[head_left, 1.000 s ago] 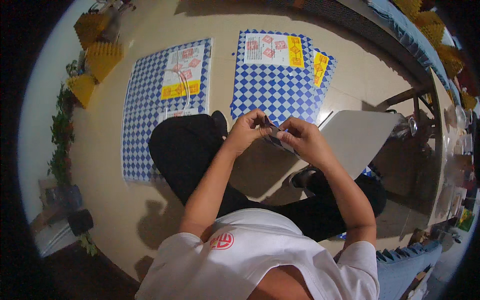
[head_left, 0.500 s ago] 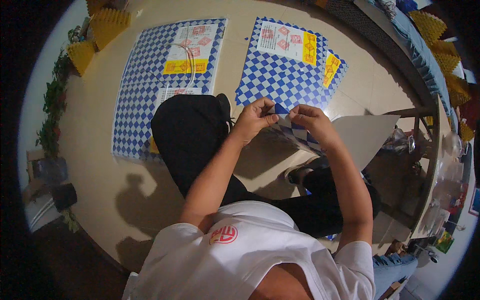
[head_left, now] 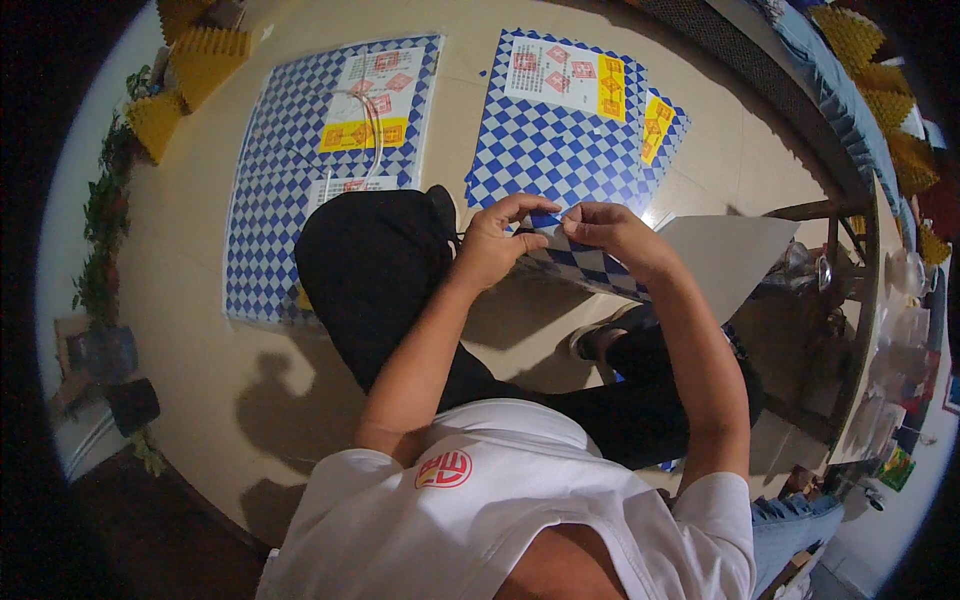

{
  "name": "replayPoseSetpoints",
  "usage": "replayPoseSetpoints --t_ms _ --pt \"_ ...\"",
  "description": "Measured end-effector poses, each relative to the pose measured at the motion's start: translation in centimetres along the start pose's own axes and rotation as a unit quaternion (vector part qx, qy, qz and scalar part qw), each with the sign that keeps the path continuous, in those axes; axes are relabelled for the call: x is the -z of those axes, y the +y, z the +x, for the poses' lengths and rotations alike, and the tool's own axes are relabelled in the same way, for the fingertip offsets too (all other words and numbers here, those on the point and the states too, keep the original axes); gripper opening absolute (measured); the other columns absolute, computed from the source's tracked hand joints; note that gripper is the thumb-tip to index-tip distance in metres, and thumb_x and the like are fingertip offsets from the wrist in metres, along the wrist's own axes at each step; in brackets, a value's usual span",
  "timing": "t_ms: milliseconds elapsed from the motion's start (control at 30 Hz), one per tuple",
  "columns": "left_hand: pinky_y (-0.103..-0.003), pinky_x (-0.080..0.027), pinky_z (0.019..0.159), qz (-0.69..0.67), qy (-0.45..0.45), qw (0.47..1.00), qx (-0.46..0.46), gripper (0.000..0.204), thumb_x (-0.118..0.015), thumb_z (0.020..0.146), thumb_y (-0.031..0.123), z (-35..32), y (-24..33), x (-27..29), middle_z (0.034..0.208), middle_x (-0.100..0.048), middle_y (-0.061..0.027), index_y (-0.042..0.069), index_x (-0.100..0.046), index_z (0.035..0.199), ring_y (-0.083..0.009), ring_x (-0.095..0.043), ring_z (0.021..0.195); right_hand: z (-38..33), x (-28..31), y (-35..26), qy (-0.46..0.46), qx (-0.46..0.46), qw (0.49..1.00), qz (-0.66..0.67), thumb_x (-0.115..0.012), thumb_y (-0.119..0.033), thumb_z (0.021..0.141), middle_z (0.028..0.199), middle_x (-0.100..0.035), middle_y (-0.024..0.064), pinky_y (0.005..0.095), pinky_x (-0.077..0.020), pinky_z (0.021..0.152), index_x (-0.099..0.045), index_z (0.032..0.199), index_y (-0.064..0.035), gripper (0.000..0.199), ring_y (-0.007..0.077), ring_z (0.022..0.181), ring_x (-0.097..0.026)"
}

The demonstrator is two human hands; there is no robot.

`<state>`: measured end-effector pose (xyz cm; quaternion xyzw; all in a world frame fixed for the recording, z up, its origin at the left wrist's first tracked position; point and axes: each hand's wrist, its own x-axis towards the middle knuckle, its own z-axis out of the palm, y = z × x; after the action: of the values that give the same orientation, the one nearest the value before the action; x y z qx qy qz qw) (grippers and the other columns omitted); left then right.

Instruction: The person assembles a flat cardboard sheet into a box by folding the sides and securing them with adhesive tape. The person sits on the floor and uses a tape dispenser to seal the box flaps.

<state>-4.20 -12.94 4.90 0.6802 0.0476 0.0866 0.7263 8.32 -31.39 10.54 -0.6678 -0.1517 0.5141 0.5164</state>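
Observation:
Both hands are at the near corner of a blue-and-white checked sheet (head_left: 590, 268). My right hand (head_left: 620, 235) pinches the corner between thumb and fingertips. My left hand (head_left: 488, 245) curls its thumb and index finger around the same corner, their tips a little apart with the sheet between them. A plain pale sheet face (head_left: 725, 262) spreads out right of my right forearm; whether it belongs to the same sheet I cannot tell. Just beyond my hands, a stack of checked sheets (head_left: 560, 140) with white and yellow printed panels lies on the floor.
A clear-wrapped pack of checked sheets (head_left: 270, 200) with a pale cord handle (head_left: 378, 140) lies at the left, partly behind my knee (head_left: 370, 270). Wooden furniture (head_left: 850, 300) stands at the right. Yellow pleated pieces (head_left: 205, 65) and a leafy plant (head_left: 95, 220) are at the far left.
My left thumb and index finger have parted slightly at the sheet's corner. My right hand has shifted a little left, still pinching. The whole view has moved slightly.

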Motion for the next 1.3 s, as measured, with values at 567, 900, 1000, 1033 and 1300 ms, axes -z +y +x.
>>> replayPoseSetpoints --t_ms 567,900,1000,1033,1300 --pt "-0.04 -0.05 0.078 0.379 0.089 0.88 -0.273 0.04 -0.079 0.071 0.0 -0.7 0.6 0.1 0.089 -0.071 -0.0073 0.014 -0.077 0.109 -0.0288 -0.067 0.084 0.1 -0.5 -1.7 -0.04 0.005 0.996 -0.084 -0.063 -0.033 0.102 0.098 -0.067 -0.0028 0.026 -0.0407 0.086 -0.071 0.112 -0.0061 0.029 0.009 0.092 -0.053" --pt "-0.042 -0.045 0.091 0.457 0.114 0.846 -0.249 0.031 -0.081 0.071 0.006 -1.2 1.4 0.9 0.094 -0.071 -0.0047 0.015 -0.079 0.101 -0.0254 -0.066 0.096 -8.6 4.6 2.0 0.118 0.086 0.944 -0.295 -0.059 -0.03 0.104 0.087 -0.065 0.0142 0.0363 -0.0486 0.08 -0.064 0.106 -0.0027 0.027 0.0194 0.082 -0.059" --pt "-0.045 -0.042 0.1 0.491 0.121 0.824 -0.255 0.031 -0.082 0.072 0.009 -1.4 1.7 0.4 0.103 -0.071 -0.0042 0.015 -0.078 0.103 -0.0255 -0.065 0.105 -9.5 4.9 1.8 0.109 0.058 0.938 -0.323 -0.059 -0.028 0.104 0.088 -0.066 0.0173 0.0384 -0.0492 0.079 -0.065 0.105 -0.0014 0.027 0.0231 0.082 -0.062" --pt "-0.046 -0.041 0.103 0.505 0.118 0.815 -0.258 0.033 -0.082 0.073 0.01 -1.4 2.0 0.2 0.106 -0.071 -0.0041 0.015 -0.078 0.104 -0.0258 -0.064 0.108 -9.4 5.0 2.2 0.114 0.061 0.941 -0.313 -0.058 -0.028 0.104 0.09 -0.068 0.0181 0.0394 -0.0496 0.08 -0.065 0.105 -0.0011 0.028 0.0254 0.084 -0.063" --pt "-0.045 -0.044 0.104 0.482 -0.098 0.83 -0.262 0.053 -0.081 0.079 0.023 -1.0 3.3 -1.9 0.122 -0.069 -0.0074 0.013 -0.069 0.129 -0.0287 -0.062 0.118 -8.1 4.0 2.1 0.108 0.032 0.913 -0.393 -0.055 -0.033 0.104 0.105 -0.072 0.0223 0.0467 -0.0518 0.089 -0.069 0.109 -0.001 0.035 0.0396 0.101 -0.069"
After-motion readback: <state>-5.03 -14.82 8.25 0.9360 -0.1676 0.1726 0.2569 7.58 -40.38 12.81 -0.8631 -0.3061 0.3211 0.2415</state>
